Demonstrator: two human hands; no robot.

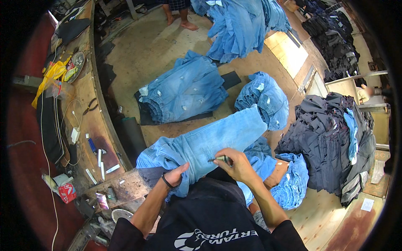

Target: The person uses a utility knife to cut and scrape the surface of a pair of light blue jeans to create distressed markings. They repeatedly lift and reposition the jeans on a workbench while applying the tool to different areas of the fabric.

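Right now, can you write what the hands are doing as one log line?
left hand: presses down light blue jeans | right hand: holds small tool on jeans | nearby: dark garment pile

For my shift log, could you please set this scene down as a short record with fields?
Left hand: left hand pressing flat on the light blue jeans, black band on the wrist
Right hand: right hand pinching a small pen-like tool, tip on the jeans
Jeans: spread over the person's lap
Floor ahead: two stacks of folded blue jeans
Right side: pile of dark garments
Left side: wooden bench with small tools
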